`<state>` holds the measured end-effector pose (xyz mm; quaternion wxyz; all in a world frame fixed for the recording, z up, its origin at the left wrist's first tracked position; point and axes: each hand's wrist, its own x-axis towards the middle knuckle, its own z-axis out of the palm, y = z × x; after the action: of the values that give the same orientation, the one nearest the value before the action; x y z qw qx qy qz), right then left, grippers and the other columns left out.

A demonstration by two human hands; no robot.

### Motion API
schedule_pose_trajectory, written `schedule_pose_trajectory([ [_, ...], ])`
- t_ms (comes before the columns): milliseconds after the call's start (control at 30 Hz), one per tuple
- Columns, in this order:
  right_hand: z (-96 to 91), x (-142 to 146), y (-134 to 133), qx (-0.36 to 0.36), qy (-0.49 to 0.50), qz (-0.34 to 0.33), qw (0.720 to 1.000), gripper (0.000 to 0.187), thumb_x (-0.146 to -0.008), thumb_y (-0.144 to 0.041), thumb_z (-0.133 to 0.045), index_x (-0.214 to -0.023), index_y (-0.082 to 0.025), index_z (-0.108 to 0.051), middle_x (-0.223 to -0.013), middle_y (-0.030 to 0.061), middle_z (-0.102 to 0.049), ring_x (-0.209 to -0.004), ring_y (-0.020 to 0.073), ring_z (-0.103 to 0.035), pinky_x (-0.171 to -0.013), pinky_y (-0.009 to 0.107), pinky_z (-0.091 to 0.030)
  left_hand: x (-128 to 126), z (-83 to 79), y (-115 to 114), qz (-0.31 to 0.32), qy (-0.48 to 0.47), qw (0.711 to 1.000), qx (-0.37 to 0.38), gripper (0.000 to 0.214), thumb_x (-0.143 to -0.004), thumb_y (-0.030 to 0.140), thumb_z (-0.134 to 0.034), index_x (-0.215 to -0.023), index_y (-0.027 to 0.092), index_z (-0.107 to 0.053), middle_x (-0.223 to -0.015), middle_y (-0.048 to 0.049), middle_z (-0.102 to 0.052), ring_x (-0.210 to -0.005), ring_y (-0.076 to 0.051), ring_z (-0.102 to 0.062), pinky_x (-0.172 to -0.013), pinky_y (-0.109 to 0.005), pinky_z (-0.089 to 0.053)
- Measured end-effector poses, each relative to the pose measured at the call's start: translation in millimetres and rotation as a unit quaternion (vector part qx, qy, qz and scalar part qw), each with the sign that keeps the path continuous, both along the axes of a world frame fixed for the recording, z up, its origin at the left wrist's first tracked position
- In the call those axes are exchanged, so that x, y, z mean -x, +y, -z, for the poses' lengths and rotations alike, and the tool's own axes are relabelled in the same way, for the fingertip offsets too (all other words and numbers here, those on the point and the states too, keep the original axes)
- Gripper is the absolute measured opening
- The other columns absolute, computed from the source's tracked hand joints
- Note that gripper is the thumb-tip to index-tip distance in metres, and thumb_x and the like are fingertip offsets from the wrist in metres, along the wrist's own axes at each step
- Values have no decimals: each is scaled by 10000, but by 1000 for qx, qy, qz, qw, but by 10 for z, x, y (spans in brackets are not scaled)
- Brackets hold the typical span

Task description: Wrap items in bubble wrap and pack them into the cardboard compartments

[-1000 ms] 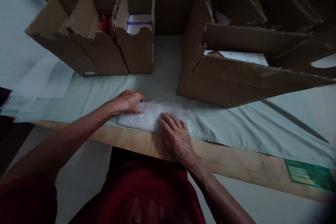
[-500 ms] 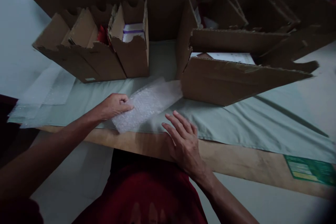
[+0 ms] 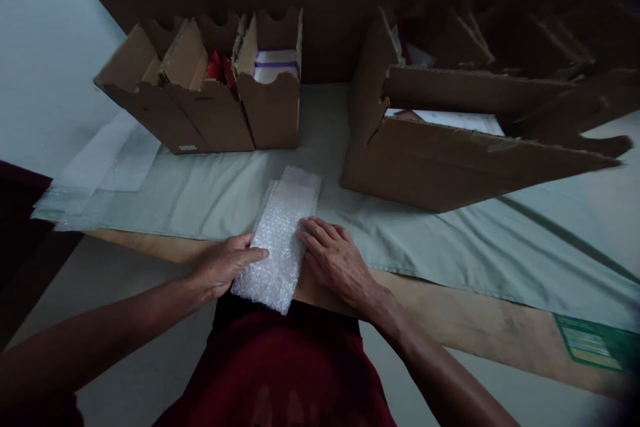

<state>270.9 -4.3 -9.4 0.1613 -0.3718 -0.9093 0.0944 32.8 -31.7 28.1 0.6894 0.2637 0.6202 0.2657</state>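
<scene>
White bubble wrap, lengthwise forward, slightly rightward

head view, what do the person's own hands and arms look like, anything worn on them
The left hand and right hand look bare, with no visible accessories. A dark red sleeve shows on the left arm; the right arm is bare as far as it shows.
</scene>
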Motion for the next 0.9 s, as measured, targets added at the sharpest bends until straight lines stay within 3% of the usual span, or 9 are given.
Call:
schedule_pose_trajectory([
  [133,-80,-93,-76,-23,25,16,999,356,-973,-121,-496,-1294,-133,-650,-1438,188,-627,-1329,318,-580,-1011,498,-505,-65,-5,43,1,-28,1000,-2,470,-617,323,-867,-1006,147,-671,-856,-55,-740,-767,-202,-679,-716,-309,-500],
  [267,-130,-198,-253,-9,35,-36,999,410,-966,-140,-508,-1365,-145,-601,-1485,194,-586,-1370,326,-544,-1002,501,-504,-124,22,63,-22,-47,999,17,441,-619,288,-867,-993,147,-683,-830,-53,-740,-726,-188,-678,-680,-297,-503],
  [500,8,-164,-338,-30,31,-55,998,524,-909,-58,-507,-1421,-151,-575,-1540,189,-534,-1434,326,-480,-1033,498,-472,-304,19,68,-72,-76,993,51,479,-570,234,-890,-969,152,-640,-791,-26,-712,-674,-157,-656,-655,-283,-517],
  [567,46,-126,-308,-18,46,-64,997,494,-903,-54,-520,-1373,-169,-619,-1489,168,-592,-1387,316,-530,-1014,492,-476,-298,-7,58,-56,-72,994,55,471,-607,269,-881,-983,160,-618,-806,-22,-696,-684,-151,-650,-656,-278,-519],
  [633,67,-101,-274,14,82,-62,995,399,-927,-112,-574,-1311,-177,-657,-1385,146,-678,-1297,296,-605,-982,469,-486,-214,-37,30,0,-35,999,37,476,-703,385,-842,-1048,165,-600,-843,-34,-685,-701,-164,-651,-655,-296,-529],
  [700,67,-95,-239,58,125,-52,989,356,-931,-182,-631,-1285,-173,-666,-1312,128,-722,-1225,279,-651,-961,445,-487,-57,-59,-14,56,45,996,-44,537,-807,505,-755,-1179,165,-569,-957,-78,-696,-796,-205,-676,-710,-342,-559],
  [767,45,-101,-200,100,163,-39,981,350,-932,-166,-613,-1277,-179,-667,-1277,107,-740,-1185,255,-674,-951,418,-482,130,-64,-68,90,138,969,-185,634,-868,557,-688,-1338,172,-505,-1191,-149,-680,-1048,-274,-679,-891,-422,-568],
  [833,3,-106,-153,139,188,-27,972,365,-932,-92,-535,-1249,-201,-680,-1231,76,-759,-1145,224,-692,-942,387,-476,283,-46,-114,143,197,914,-325,770,-868,580,-699,-1480,202,-425,-1467,-182,-555,-1345,-336,-547,-1112,-491,-468],
  [900,-52,-105,-98,176,203,-13,963,360,-937,-74,-484,-1187,-219,-699,-1172,57,-774,-1096,211,-706,-938,371,-473,350,-2,-139,232,216,854,-413,958,-799,629,-766,-1572,250,-345,-1621,-167,-412,-1491,-380,-398,-1209,-530,-377],
])
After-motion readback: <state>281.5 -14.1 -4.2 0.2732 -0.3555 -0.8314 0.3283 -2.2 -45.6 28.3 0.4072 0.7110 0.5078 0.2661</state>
